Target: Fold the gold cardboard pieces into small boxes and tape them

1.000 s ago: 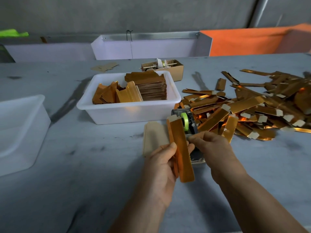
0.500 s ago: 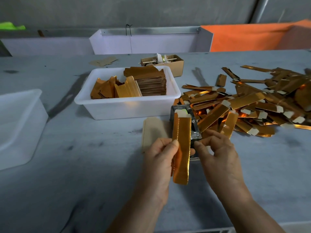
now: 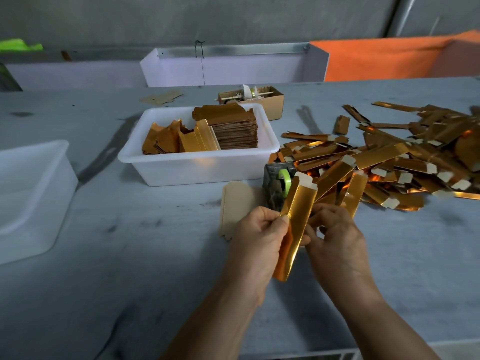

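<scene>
Hands are working one gold box (image 3: 294,229) above the surface (image 3: 130,268), near the dispenser (image 3: 276,188); left hand (image 3: 259,237) is pinching its edge; right hand (image 3: 335,235) is curling at the seam, seemingly applying tape; best pressing flaps flush before smoothing.

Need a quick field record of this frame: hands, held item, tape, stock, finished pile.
left hand: grips the gold box by its left edge
right hand: fingers curled at the box's right edge; whether they pinch it cannot be told
gold box: folded long, held tilted above the table
tape dispenser: on the table just behind the box, green roll
white bin: holds flat gold and brown blanks
pile of gold boxes: on the table, right of the bin
second white bin: far left
</scene>
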